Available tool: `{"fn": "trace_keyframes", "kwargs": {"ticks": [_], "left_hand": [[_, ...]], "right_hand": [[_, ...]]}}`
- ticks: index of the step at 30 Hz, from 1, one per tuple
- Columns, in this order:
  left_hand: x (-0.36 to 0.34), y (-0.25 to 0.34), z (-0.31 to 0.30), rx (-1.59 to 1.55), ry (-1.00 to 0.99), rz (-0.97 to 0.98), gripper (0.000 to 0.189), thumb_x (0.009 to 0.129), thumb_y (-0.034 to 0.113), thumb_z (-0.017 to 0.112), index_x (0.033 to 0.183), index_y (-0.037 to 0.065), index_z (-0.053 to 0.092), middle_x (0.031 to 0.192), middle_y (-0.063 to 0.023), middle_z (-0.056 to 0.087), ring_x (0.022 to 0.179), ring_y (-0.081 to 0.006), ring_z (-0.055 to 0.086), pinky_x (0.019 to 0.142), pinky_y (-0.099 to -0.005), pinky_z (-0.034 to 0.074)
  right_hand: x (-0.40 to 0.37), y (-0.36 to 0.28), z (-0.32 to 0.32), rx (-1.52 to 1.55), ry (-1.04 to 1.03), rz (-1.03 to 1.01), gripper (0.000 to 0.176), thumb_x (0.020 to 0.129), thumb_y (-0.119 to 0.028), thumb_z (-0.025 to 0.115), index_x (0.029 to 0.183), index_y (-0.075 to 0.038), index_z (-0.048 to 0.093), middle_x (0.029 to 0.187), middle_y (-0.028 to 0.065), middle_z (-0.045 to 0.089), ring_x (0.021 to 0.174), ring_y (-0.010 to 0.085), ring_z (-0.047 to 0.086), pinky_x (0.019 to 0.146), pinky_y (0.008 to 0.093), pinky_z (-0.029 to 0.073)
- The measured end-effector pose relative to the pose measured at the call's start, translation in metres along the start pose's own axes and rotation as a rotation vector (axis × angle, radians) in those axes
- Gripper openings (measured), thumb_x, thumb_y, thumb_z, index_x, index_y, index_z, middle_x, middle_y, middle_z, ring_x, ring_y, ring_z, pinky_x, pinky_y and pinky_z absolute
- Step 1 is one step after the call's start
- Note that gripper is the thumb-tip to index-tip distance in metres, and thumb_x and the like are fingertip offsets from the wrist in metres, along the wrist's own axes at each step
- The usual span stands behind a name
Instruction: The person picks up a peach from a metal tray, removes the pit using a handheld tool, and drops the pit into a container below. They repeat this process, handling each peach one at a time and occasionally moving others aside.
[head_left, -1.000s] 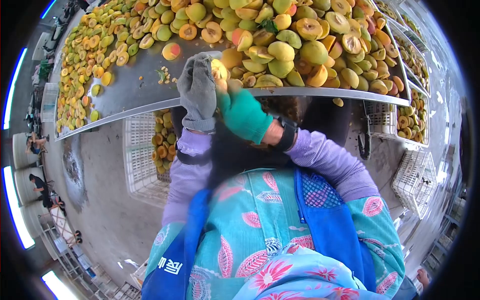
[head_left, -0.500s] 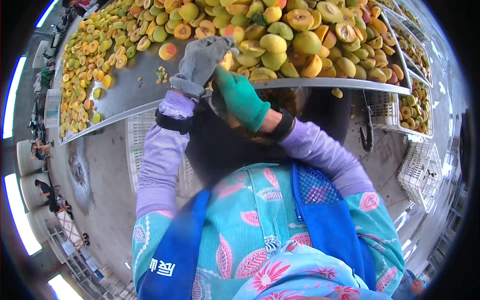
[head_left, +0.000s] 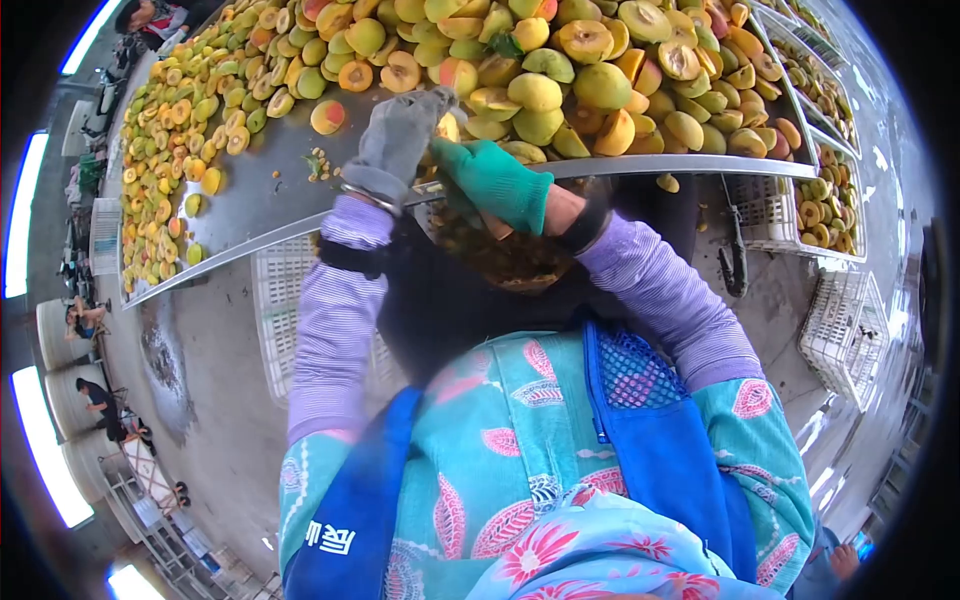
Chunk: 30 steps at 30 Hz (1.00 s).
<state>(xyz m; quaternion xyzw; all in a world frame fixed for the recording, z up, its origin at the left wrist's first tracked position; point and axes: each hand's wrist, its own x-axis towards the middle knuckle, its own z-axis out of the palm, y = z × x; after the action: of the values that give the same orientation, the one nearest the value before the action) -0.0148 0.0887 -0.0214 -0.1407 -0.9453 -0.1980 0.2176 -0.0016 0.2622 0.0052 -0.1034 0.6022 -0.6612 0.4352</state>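
Both hands meet at the metal table's front rim [head_left: 640,168]. My left hand [head_left: 405,135], in a grey glove, is closed on a yellow fruit piece [head_left: 448,127], which shows between the two hands. Just to its right is my right hand [head_left: 495,185], in a green glove, its fingers curled against the same spot; what it grips is mostly hidden. A thin metal edge shows between the wrists. Halved yellow-green fruits [head_left: 535,92] are heaped right behind the hands. Below them, a container with wet brown contents [head_left: 515,262] is partly visible.
Fruit halves spread along the table to the left. At right are crates of fruit [head_left: 828,205], an empty white crate [head_left: 845,335] on the floor and a dark curved object [head_left: 733,265]. Another white crate [head_left: 285,300] stands under the table. People [head_left: 100,400] are at the left.
Both hands have shifted slightly; my right hand has moved a little right and down. A thin metal edge now shows between the wrists, and more of the container below is visible.
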Motion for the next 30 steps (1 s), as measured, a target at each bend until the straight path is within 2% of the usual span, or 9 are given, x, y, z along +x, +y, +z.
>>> {"fn": "trace_keyframes", "kwargs": {"ticks": [7, 8, 13, 17, 20, 22, 24, 27, 30], "left_hand": [[0.014, 0.033, -0.022, -0.727, -0.183, -0.229, 0.032, 0.096, 0.027, 0.049, 0.097, -0.001, 0.065, 0.083, -0.0089, 0.066, 0.071, -0.0146, 0.061, 0.067, -0.0267, 0.050], [0.015, 0.041, -0.027, -1.188, -0.294, -0.621, 0.035, 0.095, 0.030, 0.049, 0.094, -0.001, 0.064, 0.083, -0.0098, 0.065, 0.070, -0.0153, 0.060, 0.068, -0.0281, 0.049], [0.002, 0.047, -0.032, -1.362, -0.058, -0.608, 0.035, 0.099, 0.028, 0.045, 0.097, 0.001, 0.067, 0.087, -0.0094, 0.067, 0.075, -0.0142, 0.063, 0.068, -0.0258, 0.052], [-0.019, 0.052, -0.032, -1.124, 0.122, -0.500, 0.036, 0.099, 0.027, 0.041, 0.096, 0.001, 0.066, 0.083, -0.0093, 0.067, 0.070, -0.0153, 0.063, 0.064, -0.0279, 0.051], [-0.058, 0.055, -0.040, -1.384, 0.556, -0.849, 0.035, 0.099, 0.026, 0.041, 0.098, 0.002, 0.066, 0.087, -0.0092, 0.067, 0.074, -0.0147, 0.063, 0.065, -0.0277, 0.052], [-0.097, 0.054, -0.108, -1.875, 0.371, -0.915, 0.034, 0.096, 0.030, 0.047, 0.100, 0.002, 0.066, 0.094, -0.0093, 0.067, 0.081, -0.0150, 0.063, 0.071, -0.0271, 0.052], [-0.170, -0.026, -0.115, -0.502, 0.379, -0.959, 0.038, 0.089, 0.038, 0.056, 0.101, 0.003, 0.065, 0.101, -0.0125, 0.067, 0.088, -0.0233, 0.063, 0.078, -0.0327, 0.051], [-0.116, -0.040, -0.143, 0.281, -0.216, -1.076, 0.044, 0.080, 0.043, 0.063, 0.103, 0.005, 0.065, 0.105, -0.0179, 0.066, 0.095, -0.0337, 0.062, 0.086, -0.0399, 0.048], [-0.026, -0.069, -0.104, 0.306, -0.178, -0.830, 0.045, 0.075, 0.041, 0.068, 0.104, 0.007, 0.065, 0.111, -0.0210, 0.062, 0.104, -0.0376, 0.059, 0.091, -0.0423, 0.046]], "right_hand": [[-0.011, -0.005, 0.000, 1.092, -0.426, 0.248, 0.031, 0.097, -0.041, 0.043, 0.082, -0.014, 0.046, 0.056, -0.0053, 0.041, 0.042, 0.0114, 0.040, 0.039, 0.0308, 0.037], [-0.013, 0.007, -0.002, 1.168, -0.706, 0.121, 0.033, 0.100, -0.039, 0.039, 0.082, -0.014, 0.049, 0.061, -0.0089, 0.042, 0.049, 0.0051, 0.042, 0.055, 0.0224, 0.039], [-0.020, -0.003, 0.015, 0.762, -0.484, 0.072, 0.032, 0.099, -0.041, 0.041, 0.084, -0.014, 0.049, 0.058, -0.0087, 0.039, 0.045, 0.0056, 0.035, 0.043, 0.0241, 0.030], [-0.003, 0.019, 0.012, 1.143, -0.910, 0.271, 0.038, 0.097, -0.049, 0.041, 0.085, -0.014, 0.048, 0.053, -0.0082, 0.037, 0.040, 0.0078, 0.034, 0.039, 0.0241, 0.028], [-0.025, 0.000, 0.026, 0.913, -0.869, 0.200, 0.042, 0.097, -0.052, 0.040, 0.082, -0.014, 0.047, 0.052, -0.0073, 0.038, 0.038, 0.0085, 0.035, 0.039, 0.0242, 0.029], [-0.042, -0.001, 0.015, 0.707, -0.804, 0.114, 0.042, 0.098, -0.050, 0.040, 0.081, -0.012, 0.044, 0.053, -0.0044, 0.041, 0.040, 0.0089, 0.041, 0.038, 0.0248, 0.034], [-0.037, 0.023, -0.011, 0.822, -0.689, 0.456, 0.039, 0.098, -0.048, 0.040, 0.082, -0.013, 0.044, 0.053, -0.0034, 0.041, 0.041, 0.0097, 0.043, 0.038, 0.0254, 0.038], [-0.037, 0.053, -0.010, 0.557, -0.290, 0.525, 0.035, 0.098, -0.047, 0.041, 0.085, -0.015, 0.047, 0.056, -0.0025, 0.042, 0.044, 0.0103, 0.043, 0.038, 0.0257, 0.039], [-0.042, 0.033, -0.004, 0.489, -0.339, 0.518, 0.029, 0.095, -0.045, 0.046, 0.083, -0.019, 0.049, 0.062, -0.0029, 0.040, 0.052, 0.0096, 0.039, 0.043, 0.0250, 0.031]]}}
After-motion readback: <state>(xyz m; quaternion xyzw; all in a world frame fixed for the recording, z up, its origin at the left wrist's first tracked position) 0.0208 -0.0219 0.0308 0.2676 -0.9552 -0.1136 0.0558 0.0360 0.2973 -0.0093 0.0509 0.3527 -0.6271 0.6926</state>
